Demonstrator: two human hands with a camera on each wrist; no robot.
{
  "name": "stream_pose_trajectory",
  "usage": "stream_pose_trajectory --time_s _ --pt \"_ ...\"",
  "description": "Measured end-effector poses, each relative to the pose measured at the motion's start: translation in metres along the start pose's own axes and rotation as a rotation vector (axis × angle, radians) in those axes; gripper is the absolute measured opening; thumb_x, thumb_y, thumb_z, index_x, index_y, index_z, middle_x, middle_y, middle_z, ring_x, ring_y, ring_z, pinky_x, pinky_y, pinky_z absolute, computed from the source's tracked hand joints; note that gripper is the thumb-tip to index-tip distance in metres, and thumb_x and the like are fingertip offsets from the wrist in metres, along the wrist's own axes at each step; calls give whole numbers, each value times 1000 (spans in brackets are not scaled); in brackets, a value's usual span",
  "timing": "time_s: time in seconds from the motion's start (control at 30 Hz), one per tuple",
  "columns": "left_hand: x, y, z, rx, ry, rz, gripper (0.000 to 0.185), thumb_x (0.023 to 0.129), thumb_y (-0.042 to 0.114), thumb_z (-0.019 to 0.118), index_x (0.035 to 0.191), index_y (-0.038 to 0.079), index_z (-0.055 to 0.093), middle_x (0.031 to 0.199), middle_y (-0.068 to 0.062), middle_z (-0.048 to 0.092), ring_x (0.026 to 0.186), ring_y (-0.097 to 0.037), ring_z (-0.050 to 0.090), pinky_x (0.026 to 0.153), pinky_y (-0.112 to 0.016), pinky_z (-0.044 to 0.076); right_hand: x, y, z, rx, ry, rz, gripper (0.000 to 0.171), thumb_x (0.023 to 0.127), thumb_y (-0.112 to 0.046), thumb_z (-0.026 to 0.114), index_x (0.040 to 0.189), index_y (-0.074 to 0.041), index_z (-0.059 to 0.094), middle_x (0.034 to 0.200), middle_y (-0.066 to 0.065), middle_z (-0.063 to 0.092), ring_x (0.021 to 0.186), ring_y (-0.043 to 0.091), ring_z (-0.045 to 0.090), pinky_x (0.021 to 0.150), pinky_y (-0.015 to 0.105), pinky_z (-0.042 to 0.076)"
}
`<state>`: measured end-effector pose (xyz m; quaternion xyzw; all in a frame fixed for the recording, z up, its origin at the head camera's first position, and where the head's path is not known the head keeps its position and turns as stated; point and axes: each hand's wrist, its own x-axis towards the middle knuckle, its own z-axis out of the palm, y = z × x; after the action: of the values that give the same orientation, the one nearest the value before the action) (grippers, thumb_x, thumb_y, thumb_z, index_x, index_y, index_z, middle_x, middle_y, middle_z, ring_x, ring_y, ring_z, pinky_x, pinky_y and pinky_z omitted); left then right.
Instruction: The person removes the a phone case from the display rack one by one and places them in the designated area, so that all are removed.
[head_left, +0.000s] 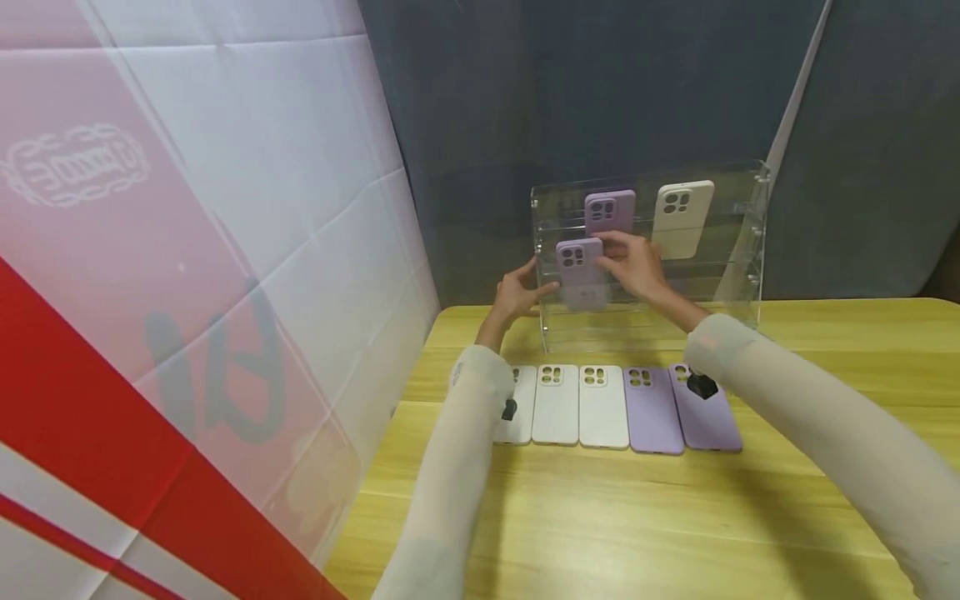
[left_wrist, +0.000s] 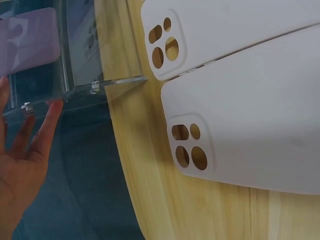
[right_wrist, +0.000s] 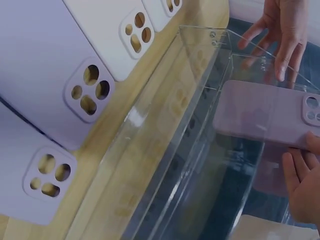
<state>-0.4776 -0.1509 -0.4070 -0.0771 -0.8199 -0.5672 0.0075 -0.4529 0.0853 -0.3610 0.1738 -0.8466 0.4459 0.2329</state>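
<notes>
My right hand [head_left: 633,265] pinches a light purple phone case [head_left: 583,279] by its right edge, near the camera end. This case stands upright at a lower tier of a clear acrylic display rack [head_left: 720,287], on the left. My left hand [head_left: 517,292] is at the rack's left side, thumb in front and fingers behind; in the left wrist view a fingertip touches the clear edge. On the tier above, another purple case [head_left: 615,208] leans behind the held one. To its right leans a white case [head_left: 684,221].
In front of the rack lies a row of phone cases on the wooden table [head_left: 600,517]: white cases [head_left: 556,408] to the left, two purple cases [head_left: 655,414] to the right. A printed fabric wall [head_left: 300,208] borders the left; a dark curtain [head_left: 487,100] hangs behind.
</notes>
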Motion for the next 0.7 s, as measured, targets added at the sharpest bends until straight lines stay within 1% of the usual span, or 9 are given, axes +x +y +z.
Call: stream_pose_trajectory --time_s 0.03,0.17,0.23,0.27,0.37,0.43,0.5,0.7 --pt "0 0 0 0 -3 3 81 90 30 84 159 31 42 163 -16 41 118 -40 67 74 -41 69 0 0 -2 -1 2 -1 39 88 4 79 127 2 71 111 26 73 99 42 74 88 52 64" --pt "-1 1 0 -8 -9 13 83 89 29 85 160 29 42 163 -18 40 120 -41 66 73 -42 69 3 -2 -9 3 4 -2 37 89 5 78 125 2 71 112 25 73 100 41 75 82 35 67" --pt "0 1 -1 -11 -8 12 84 89 29 86 160 28 42 163 -19 39 118 -43 67 73 -43 69 4 -5 -13 1 5 -7 37 89 5 78 126 2 71 113 25 73 101 41 74 82 32 66" --pt "0 1 -1 -13 -7 11 84 89 28 86 160 28 42 163 -20 39 117 -44 67 74 -45 69 5 -6 -15 -1 7 -6 37 90 4 78 126 1 71 114 24 73 102 40 74 83 33 66" --pt "3 3 -3 -22 0 3 84 89 26 86 160 27 42 161 -20 41 114 -48 67 78 -50 68 9 -11 -20 -15 17 -12 38 90 2 79 127 1 71 116 24 73 102 41 74 88 45 65" --pt "4 4 -4 -33 5 -6 84 89 24 86 160 27 42 161 -20 41 112 -50 67 81 -53 67 11 -14 -22 -27 27 -10 38 90 1 80 127 0 72 115 23 73 102 39 74 89 50 65" --pt "5 6 -5 -42 8 -13 83 89 23 85 160 28 42 161 -20 42 113 -50 67 83 -54 66 13 -17 -24 -36 37 -12 38 90 0 80 127 -1 72 113 23 74 101 39 75 88 51 64" --pt "5 6 -12 -51 12 -36 82 90 22 84 160 25 41 165 -24 32 117 -47 65 85 -54 66 15 -25 -32 -51 52 -44 39 89 -1 81 127 -5 73 112 21 75 99 38 75 83 51 65"
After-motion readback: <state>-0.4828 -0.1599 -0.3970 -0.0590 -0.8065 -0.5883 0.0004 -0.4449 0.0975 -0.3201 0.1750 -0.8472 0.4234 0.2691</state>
